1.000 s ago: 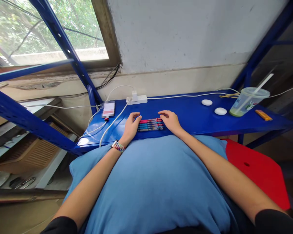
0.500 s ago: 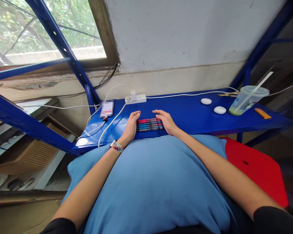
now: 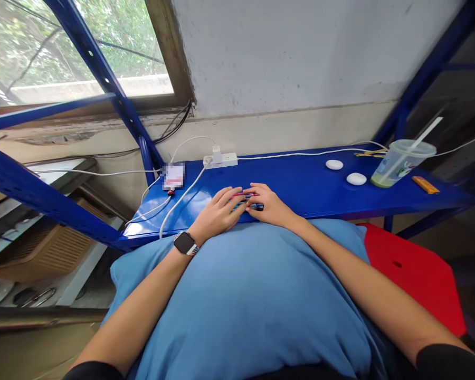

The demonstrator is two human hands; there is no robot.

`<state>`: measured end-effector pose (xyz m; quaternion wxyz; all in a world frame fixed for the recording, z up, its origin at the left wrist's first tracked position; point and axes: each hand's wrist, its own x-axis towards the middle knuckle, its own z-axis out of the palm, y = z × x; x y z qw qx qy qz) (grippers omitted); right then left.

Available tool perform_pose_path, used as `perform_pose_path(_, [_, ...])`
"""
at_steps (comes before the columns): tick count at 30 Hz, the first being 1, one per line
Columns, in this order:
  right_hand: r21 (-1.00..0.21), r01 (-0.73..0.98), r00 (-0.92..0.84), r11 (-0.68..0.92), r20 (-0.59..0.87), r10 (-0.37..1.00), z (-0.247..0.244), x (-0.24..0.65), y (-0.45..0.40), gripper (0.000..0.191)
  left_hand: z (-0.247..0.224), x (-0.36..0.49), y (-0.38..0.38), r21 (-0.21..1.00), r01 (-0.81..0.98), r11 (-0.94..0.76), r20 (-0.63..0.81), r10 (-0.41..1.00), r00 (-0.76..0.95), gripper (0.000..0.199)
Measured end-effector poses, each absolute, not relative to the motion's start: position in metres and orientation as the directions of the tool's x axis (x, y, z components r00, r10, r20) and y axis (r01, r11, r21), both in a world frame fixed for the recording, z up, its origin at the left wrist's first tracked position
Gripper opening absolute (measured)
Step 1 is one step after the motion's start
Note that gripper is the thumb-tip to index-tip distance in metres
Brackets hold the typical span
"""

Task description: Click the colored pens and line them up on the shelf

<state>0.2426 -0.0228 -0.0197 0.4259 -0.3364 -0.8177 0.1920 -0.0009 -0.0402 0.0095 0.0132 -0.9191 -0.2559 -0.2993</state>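
A row of pens (image 3: 252, 194) with red and blue parts lies side by side on the blue shelf top (image 3: 296, 182), mostly hidden under my hands. My left hand (image 3: 220, 210) rests palm down across their left part, its fingers stretched out and slightly apart. Over the right end, my right hand (image 3: 272, 205) is lightly curved, with its fingers and thumb apart on the pens. The fingertips of both hands nearly meet in the middle. A watch (image 3: 185, 243) is on my left wrist.
A blue cushion (image 3: 253, 295) fills my lap against the shelf edge. Left are a white cable, a blurred-out device (image 3: 173, 176) and a power strip (image 3: 226, 160). Right are two white egg-shaped objects (image 3: 356, 179), a plastic cup (image 3: 404, 163) with a straw, an orange packet (image 3: 425, 184) and a red stool (image 3: 415, 274).
My left hand has turned from upright at the pens' left end to palm down over them, moving right. My right hand's fingers have shifted left and bent over the pens.
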Motion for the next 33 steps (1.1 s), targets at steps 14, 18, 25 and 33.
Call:
perform_pose_path(14, [-0.468, 0.439, -0.474, 0.767, 0.604, 0.64, -0.025, 0.246, -0.02, 0.01, -0.001, 0.0, -0.039, -0.162, 0.481, -0.861, 0.574, 0.315, 0.756, 0.024])
perform_pose_path(18, [-0.425, 0.443, -0.506, 0.789, 0.608, 0.612, -0.029, 0.247, -0.017, 0.011, -0.001, 0.001, -0.039, -0.344, 0.483, -0.805, 0.577, 0.225, 0.785, 0.02])
perform_pose_path(25, [-0.42, 0.395, -0.473, 0.817, 0.67, 0.572, -0.021, 0.246, -0.021, 0.012, 0.005, 0.002, -0.042, -0.359, 0.53, -0.768, 0.566, 0.273, 0.778, 0.017])
perform_pose_path(33, [-0.593, 0.387, -0.34, 0.706, 0.619, 0.707, -0.005, 0.247, -0.031, 0.005, 0.006, -0.002, -0.039, -0.301, 0.624, -0.721, 0.639, 0.334, 0.693, 0.018])
